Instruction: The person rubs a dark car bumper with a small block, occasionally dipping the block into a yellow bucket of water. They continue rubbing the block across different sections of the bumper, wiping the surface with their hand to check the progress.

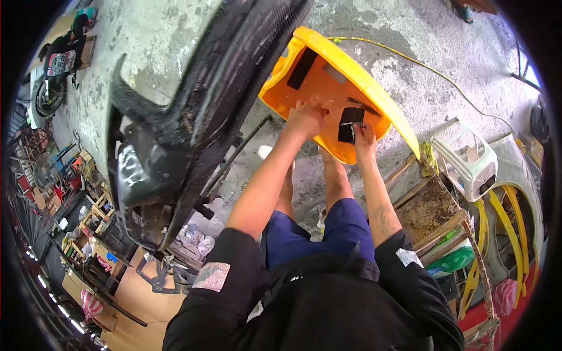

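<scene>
A yellow-orange curved plastic panel [333,88] lies hollow side up in front of my legs. My left hand [305,119] is over its inner face with the fingers curled down; what they hold, if anything, is hidden. Toward the near right part of the panel, my right hand [364,138] pinches the edge of a black rectangular piece [348,130] with a whitish streak across it. A black strip [302,68] and a grey patch [334,74] are on the panel's inner face. Beside the black piece is a thin dark strip [363,106].
A large black car bumper [202,88] stands close on the left, over a stand with a dark bar [237,155]. To the right are a white plastic stool [466,155] and a worn wooden frame [433,210]. A yellow hose [421,61] crosses the concrete floor.
</scene>
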A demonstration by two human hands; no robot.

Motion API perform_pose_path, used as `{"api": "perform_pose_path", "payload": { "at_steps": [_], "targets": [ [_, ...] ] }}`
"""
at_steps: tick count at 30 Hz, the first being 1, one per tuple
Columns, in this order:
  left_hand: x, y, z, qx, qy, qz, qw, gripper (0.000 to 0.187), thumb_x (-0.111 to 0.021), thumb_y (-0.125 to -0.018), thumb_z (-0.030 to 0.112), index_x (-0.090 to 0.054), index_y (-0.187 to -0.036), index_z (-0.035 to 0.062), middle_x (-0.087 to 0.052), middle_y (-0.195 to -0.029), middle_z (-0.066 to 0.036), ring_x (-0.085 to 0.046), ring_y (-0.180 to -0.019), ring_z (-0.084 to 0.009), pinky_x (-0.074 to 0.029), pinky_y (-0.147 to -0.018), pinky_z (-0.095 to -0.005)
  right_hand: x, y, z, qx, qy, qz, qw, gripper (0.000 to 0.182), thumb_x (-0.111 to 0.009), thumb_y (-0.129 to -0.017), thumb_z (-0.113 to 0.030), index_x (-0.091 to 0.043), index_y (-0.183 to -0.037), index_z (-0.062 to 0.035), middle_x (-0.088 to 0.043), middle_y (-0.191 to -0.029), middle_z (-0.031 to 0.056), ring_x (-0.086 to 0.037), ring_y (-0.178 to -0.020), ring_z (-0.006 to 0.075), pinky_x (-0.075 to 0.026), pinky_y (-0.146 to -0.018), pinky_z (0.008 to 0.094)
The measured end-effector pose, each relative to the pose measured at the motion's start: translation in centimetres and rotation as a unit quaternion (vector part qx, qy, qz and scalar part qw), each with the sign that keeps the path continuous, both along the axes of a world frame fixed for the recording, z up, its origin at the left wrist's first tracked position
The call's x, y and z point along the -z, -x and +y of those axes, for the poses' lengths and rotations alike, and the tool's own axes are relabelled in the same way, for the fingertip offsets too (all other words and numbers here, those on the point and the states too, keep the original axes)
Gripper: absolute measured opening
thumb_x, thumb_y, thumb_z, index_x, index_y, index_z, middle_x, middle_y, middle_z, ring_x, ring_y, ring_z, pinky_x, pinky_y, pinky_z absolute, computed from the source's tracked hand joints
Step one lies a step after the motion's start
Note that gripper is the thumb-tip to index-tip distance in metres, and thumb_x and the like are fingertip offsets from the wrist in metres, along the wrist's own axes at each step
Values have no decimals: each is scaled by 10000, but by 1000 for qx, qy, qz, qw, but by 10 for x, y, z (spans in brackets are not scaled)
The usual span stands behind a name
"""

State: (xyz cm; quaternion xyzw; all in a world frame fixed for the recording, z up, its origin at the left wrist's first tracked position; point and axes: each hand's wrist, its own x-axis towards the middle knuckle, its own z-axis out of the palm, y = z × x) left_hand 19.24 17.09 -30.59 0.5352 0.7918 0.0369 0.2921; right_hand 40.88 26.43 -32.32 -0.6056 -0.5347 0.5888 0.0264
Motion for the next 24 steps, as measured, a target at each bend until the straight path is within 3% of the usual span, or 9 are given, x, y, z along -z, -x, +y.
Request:
{"api": "perform_pose_path", "payload": {
  "at_steps": [3,5,6,8,12,13,16,20,24],
  "targets": [
    [-100,1,-16,-104,-35,-148,983,366,-504,-1083,320,-713,-1215,51,-772,-1114,-149,-746,-940,-335,-575,-786,-456,-123,20,2,86,60,107,989,284,-694,-1039,-208,-635,-1235,-11,-700,-1112,68,-653,-1023,133,-518,-885,302],
    [-148,-3,-34,-286,-134,-345,884,397,-477,-1122,364,-692,-1227,48,-763,-1011,-110,-704,-790,-223,-551,-699,-362,-188,33,-1,165,140,187,958,270,-697,-1040,-207,-635,-1228,-24,-700,-1111,47,-650,-1025,113,-521,-884,303],
    [-171,-3,-42,-281,-143,-338,887,397,-477,-1122,364,-692,-1227,48,-763,-1011,-110,-704,-790,-223,-551,-699,-362,-212,37,-6,155,170,249,941,262,-704,-1036,-205,-636,-1223,-36,-697,-1111,33,-651,-1013,103,-524,-881,296],
    [-212,1,-57,-479,-100,-576,655,469,-475,-1128,462,-685,-1215,51,-728,-930,-54,-640,-730,-129,-509,-651,-293,-247,55,-16,139,193,320,917,255,-711,-1031,-204,-637,-1219,-47,-695,-1111,19,-653,-1000,93,-526,-879,288],
    [-296,18,-98,-531,-203,-661,489,516,-504,-1108,527,-688,-1166,48,-700,-948,-20,-649,-811,-121,-510,-690,-280,-295,95,-54,-90,137,219,962,249,-740,-1000,-196,-679,-1157,-13,-692,-1001,18,-633,-919,92,-505,-843,264],
    [-293,31,-123,-480,-205,-651,551,498,-529,-1103,510,-688,-1180,44,-714,-1022,-28,-655,-862,-120,-513,-716,-285,-305,109,-68,-105,119,232,960,260,-760,-981,-197,-694,-1146,-7,-692,-1000,19,-631,-913,92,-501,-845,263],
    [-332,52,-167,-550,-239,-582,549,496,-554,-1094,504,-686,-1197,37,-721,-1061,-34,-657,-891,-118,-515,-729,-293,-356,151,-118,-109,71,252,959,281,-810,-934,-169,-720,-1131,10,-696,-1000,23,-632,-911,96,-502,-858,263],
    [-373,102,-254,-488,-274,-654,509,467,-567,-1091,494,-713,-1179,59,-737,-1045,-25,-681,-884,-107,-533,-737,-275,-387,191,-173,-131,61,307,941,302,-823,-923,-118,-723,-1176,11,-704,-1016,16,-644,-933,100,-507,-881,255],
    [-394,148,-327,-455,-299,-707,452,686,-419,-1090,645,-672,-1255,30,-698,-986,-84,-633,-757,-147,-514,-664,-283,-414,222,-208,-106,70,305,944,314,-803,-953,-105,-706,-1230,7,-707,-1064,24,-655,-945,99,-511,-911,244]
  ]
}}
